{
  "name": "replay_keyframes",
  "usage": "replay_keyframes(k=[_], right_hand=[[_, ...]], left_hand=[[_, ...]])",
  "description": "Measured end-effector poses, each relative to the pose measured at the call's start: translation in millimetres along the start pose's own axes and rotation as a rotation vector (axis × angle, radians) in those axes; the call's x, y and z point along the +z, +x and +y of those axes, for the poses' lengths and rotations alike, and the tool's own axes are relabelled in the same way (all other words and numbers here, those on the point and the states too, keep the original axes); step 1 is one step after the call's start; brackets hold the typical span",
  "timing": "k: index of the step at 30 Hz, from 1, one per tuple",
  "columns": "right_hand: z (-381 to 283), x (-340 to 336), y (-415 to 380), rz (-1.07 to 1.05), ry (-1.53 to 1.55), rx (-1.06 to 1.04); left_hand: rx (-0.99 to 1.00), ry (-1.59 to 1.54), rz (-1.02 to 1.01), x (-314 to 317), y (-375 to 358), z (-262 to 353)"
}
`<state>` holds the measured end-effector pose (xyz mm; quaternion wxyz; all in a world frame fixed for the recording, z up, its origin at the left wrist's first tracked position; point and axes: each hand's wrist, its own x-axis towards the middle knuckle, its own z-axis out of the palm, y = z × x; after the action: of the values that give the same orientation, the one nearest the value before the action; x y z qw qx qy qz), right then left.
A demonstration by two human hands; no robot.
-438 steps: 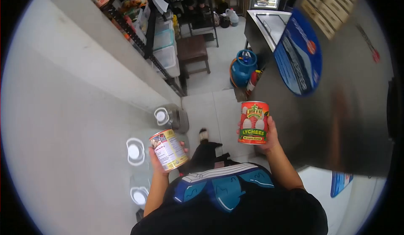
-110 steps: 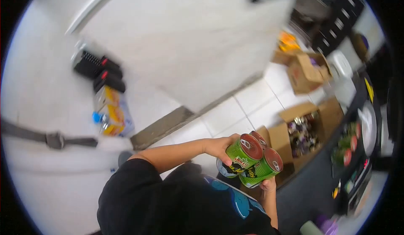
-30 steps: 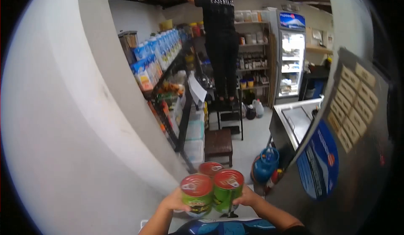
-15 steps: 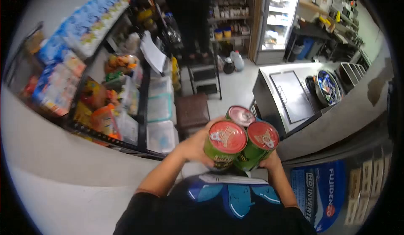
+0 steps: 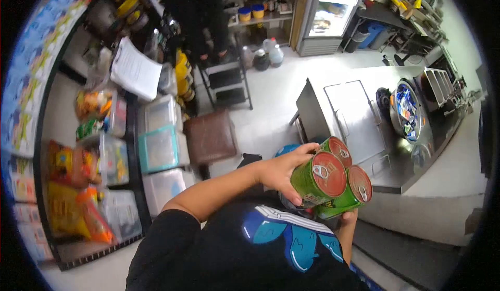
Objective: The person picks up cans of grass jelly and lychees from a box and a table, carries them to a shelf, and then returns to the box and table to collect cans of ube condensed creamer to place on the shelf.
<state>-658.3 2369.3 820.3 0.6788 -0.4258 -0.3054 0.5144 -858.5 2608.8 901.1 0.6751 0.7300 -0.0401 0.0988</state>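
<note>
Three green cans with red pull-tab lids are bunched together in front of my chest, tilted with their tops toward me. My left hand (image 5: 284, 174) wraps the left side of the nearest can (image 5: 329, 174), thumb in front and fingers behind. Against it sit a right can (image 5: 360, 184) and a back can (image 5: 339, 149). Low on the right, my right hand (image 5: 348, 219) supports the bunch from beneath; most of its fingers are hidden. Beyond the cans stands a steel counter-height unit (image 5: 359, 116) with handled lids.
A bowl of small packets (image 5: 408, 109) stands on the steel unit. At left are a rack with snack bags (image 5: 67, 207), lidded plastic bins (image 5: 159, 148) and a paper stack (image 5: 136, 72). A brown stool (image 5: 211, 135) and step ladder (image 5: 226, 83), with a person at it, are ahead.
My view has turned to the right. Both hands have carried the cans rightward, and they now appear closer to the steel unit. The grip on the cans stays.
</note>
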Motion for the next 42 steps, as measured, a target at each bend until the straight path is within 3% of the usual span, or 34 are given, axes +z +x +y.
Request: replay_keyframes(k=[8, 12, 13, 16, 17, 19, 20, 26, 27, 30, 34, 38, 42], right_hand=[[42.2, -18.6, 156.2, 0.143, 0.008, -0.067], [103.8, -35.2, 283.6, 0.187, 0.045, -0.118], [120.5, -39.7, 319.2, 0.193, 0.059, -0.127], [152.5, -51.6, 439.0, 0.150, 0.083, -0.171], [143.4, -48.6, 481.7, 0.129, 0.077, -0.181], [122.5, -38.9, 574.6, 0.077, 0.106, -0.209], [107.6, -29.6, 615.2, 0.058, 0.137, -0.227], [39.5, 22.6, 880.5, -0.229, 0.080, -0.156], [23.2, 16.2, 891.8, -0.309, 0.072, -0.173], [12.0, 34.7, 1021.1, -0.489, 0.027, -0.104], [-14.1, 79.7, 1153.8, -0.644, 0.031, -0.062], [-47.6, 151.2, 1252.0, -0.828, 0.012, -0.051], [-67.7, 213.4, 1293.9, -1.055, -0.014, -0.211]], left_hand=[[0.109, 0.068, -0.223, -152.9, 93.3, -63.1], [0.099, 0.053, -0.326, -271.2, 136.6, -132.3], [0.188, 0.145, -0.382, -305.7, 151.1, -157.3], [0.111, 0.034, -0.328, -411.6, 177.9, -209.9], [-0.010, -0.092, -0.178, -440.0, 183.2, -208.9], [-0.225, -0.271, -0.116, -505.6, 194.3, -208.6], [-0.218, -0.341, -0.020, -527.8, 205.2, -192.2], [-0.026, -0.371, 0.311, -724.2, 244.0, -174.8], [0.030, -0.293, 0.361, -714.6, 251.2, -163.8], [0.168, -0.205, 0.539, -795.9, 257.3, -178.6], [0.287, -0.099, 0.746, -871.3, 274.1, -142.4], [0.403, 0.007, 0.857, -943.1, 268.5, -102.4], [0.465, 0.148, 0.964, -984.2, 251.1, -74.0]])
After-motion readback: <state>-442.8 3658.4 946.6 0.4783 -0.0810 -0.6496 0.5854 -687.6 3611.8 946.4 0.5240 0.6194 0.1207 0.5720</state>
